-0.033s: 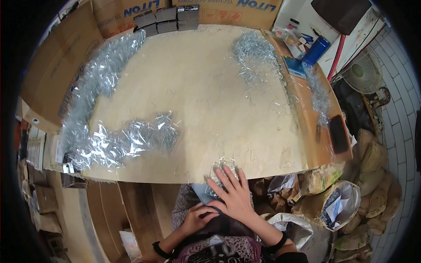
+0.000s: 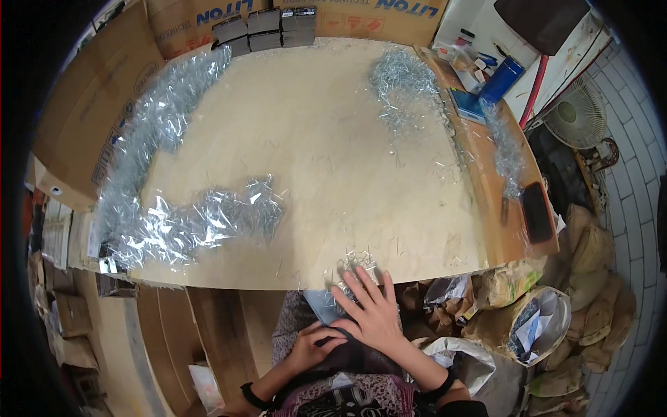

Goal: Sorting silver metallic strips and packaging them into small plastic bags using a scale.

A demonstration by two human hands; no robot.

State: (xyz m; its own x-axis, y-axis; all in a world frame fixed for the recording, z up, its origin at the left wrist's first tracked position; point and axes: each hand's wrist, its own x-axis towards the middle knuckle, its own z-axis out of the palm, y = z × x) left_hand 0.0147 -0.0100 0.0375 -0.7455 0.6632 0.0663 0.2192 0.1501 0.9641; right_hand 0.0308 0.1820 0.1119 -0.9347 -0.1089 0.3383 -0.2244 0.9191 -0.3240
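Note:
My right hand [image 2: 371, 316] lies palm down at the table's near edge, fingers spread. Beneath and just ahead of its fingertips is a small heap of thin, shiny metal pins [image 2: 358, 261]. A flat blue-grey plastic bag [image 2: 320, 306] hangs open below the edge, partly covered by that hand. At the bag's lower side my left hand [image 2: 316, 348] is closed, with thumb and fingers gripping its rim. Some pins show through or at the bag's mouth; how many are inside is hidden.
Large heaps of similar pins [image 2: 156, 132] cover the table's left side, and another pile [image 2: 403, 73] sits at the far right. A phone [image 2: 536, 213] and blue cylinder [image 2: 501, 80] are on the right board. Open sacks [image 2: 517, 326] stand below right; dark stacked boxes [image 2: 264, 31] line the back.
My right hand has shifted slightly toward me and to the right, over the table edge. My left hand and the bag have stayed where they were.

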